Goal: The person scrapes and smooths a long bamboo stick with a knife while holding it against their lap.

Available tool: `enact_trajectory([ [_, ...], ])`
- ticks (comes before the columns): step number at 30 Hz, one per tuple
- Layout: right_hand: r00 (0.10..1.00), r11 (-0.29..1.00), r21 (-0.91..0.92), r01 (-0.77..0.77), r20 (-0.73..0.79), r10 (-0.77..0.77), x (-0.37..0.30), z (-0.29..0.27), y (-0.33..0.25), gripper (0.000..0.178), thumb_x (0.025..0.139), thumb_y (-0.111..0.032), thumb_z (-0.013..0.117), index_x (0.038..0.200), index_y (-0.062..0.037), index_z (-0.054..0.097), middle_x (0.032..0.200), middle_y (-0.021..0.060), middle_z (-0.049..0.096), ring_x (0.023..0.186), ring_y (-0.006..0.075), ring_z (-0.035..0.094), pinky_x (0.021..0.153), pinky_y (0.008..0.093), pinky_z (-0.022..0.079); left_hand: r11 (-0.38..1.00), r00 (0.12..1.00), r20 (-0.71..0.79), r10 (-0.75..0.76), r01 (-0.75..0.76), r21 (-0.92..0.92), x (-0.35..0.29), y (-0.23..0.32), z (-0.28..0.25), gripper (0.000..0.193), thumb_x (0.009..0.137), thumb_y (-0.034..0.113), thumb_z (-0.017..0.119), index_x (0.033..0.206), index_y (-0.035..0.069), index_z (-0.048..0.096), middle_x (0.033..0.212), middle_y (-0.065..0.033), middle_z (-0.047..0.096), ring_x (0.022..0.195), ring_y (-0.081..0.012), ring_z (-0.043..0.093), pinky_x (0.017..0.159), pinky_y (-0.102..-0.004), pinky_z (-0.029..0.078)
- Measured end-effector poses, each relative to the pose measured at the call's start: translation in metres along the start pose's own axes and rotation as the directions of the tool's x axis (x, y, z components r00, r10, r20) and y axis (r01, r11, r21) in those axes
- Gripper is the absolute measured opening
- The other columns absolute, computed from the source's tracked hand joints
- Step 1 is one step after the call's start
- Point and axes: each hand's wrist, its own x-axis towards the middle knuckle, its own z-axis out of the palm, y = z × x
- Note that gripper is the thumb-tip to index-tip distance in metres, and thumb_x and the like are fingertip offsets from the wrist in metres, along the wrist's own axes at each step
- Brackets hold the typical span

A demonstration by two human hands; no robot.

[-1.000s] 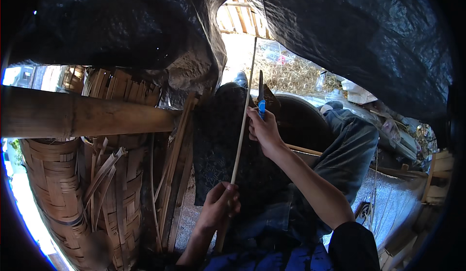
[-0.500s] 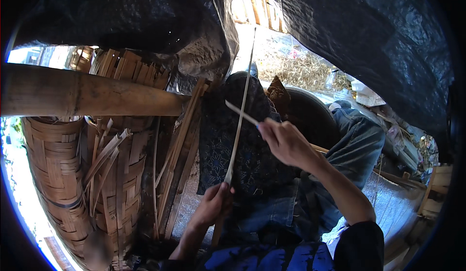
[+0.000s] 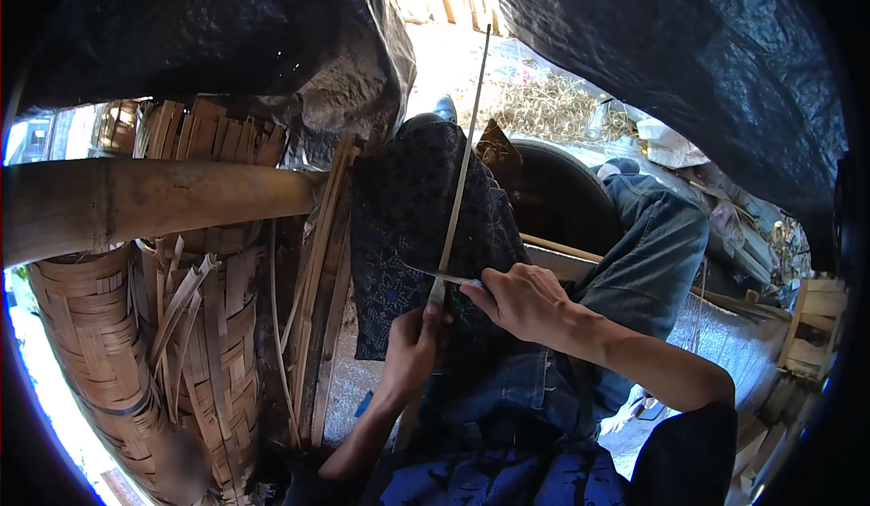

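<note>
A long, thin bamboo strip point(image 3: 464, 166) rises away from me over a dark patterned cloth point(image 3: 390, 225) spread on my leg. My left hand point(image 3: 412, 347) is closed around the strip's near part, thumb on top. In my right hand point(image 3: 526, 298) is a knife point(image 3: 444, 276), its handle mostly hidden by the fingers. The blade lies across the strip just beyond my left thumb and seems to touch it. Below the left hand a piece of the strip runs down toward my lap.
Woven bamboo baskets point(image 3: 95, 325) with loose splints point(image 3: 186, 302) stand at the left, under a thick bamboo pole point(image 3: 163, 200). Upright bamboo slats point(image 3: 317, 270) are close beside my leg. Black plastic sheeting point(image 3: 671, 71) hangs overhead; a dark round tub-like thing point(image 3: 557, 193) sits ahead.
My right hand has drawn the knife down along the strip toward me, close to my left hand. The left hand keeps its grip, and the whole view has shifted slightly.
</note>
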Motion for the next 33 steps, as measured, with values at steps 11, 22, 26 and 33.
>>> enact_trajectory([
  [11, 0.998, 0.972, -0.227, -0.065, -0.026, 0.06, 0.003, 0.019, -0.006, 0.048, 0.095, -0.041, 0.046, 0.07, -0.0007, 0.055, 0.049, 0.0147, 0.057, 0.047, 0.029, 0.062, 0.043, 0.0369, 0.05, 0.995, 0.997, -0.044, 0.057, -0.06, -0.076, 0.009, -0.023, 0.001, 0.035, 0.1, 0.027, 0.041, 0.086, -0.001, 0.057, 0.058, 0.0025, 0.046, 0.047, -0.0047, 0.04, 0.043, -0.0223, 0.031],
  [22, 0.983, 0.982, 0.189, 0.014, -0.18, 0.02, 0.0, 0.007, 0.003, 0.037, 0.097, -0.03, 0.046, 0.076, -0.0005, 0.05, 0.046, 0.0166, 0.049, 0.039, 0.0308, 0.053, 0.037, 0.0412, 0.038, 0.975, 0.998, 0.062, -0.028, 0.041, -0.22, 0.002, -0.014, -0.004, 0.036, 0.099, 0.033, 0.044, 0.089, 0.001, 0.057, 0.061, 0.0047, 0.042, 0.047, -0.0033, 0.035, 0.041, -0.0201, 0.027],
  [26, 0.995, 0.983, 0.182, -0.029, -0.088, 0.045, -0.018, 0.008, 0.002, 0.035, 0.098, -0.028, 0.046, 0.075, -0.0019, 0.047, 0.047, 0.0152, 0.047, 0.038, 0.0296, 0.05, 0.04, 0.0406, 0.037, 0.761, 0.894, 0.431, -0.122, 0.363, -0.538, 0.008, -0.006, -0.035, 0.034, 0.098, 0.035, 0.044, 0.097, 0.003, 0.056, 0.065, 0.0057, 0.04, 0.054, -0.0051, 0.035, 0.05, -0.0211, 0.03],
  [33, 0.994, 0.979, 0.204, -0.029, -0.098, 0.05, 0.001, 0.008, -0.006, 0.032, 0.097, -0.025, 0.048, 0.078, 0.0004, 0.05, 0.049, 0.0174, 0.045, 0.041, 0.0331, 0.049, 0.042, 0.0411, 0.036, 0.634, 0.835, 0.54, -0.107, 0.476, -0.61, 0.012, -0.003, -0.048, 0.029, 0.097, 0.034, 0.048, 0.103, 0.007, 0.055, 0.074, 0.0041, 0.046, 0.061, -0.0085, 0.04, 0.058, -0.0228, 0.034],
])
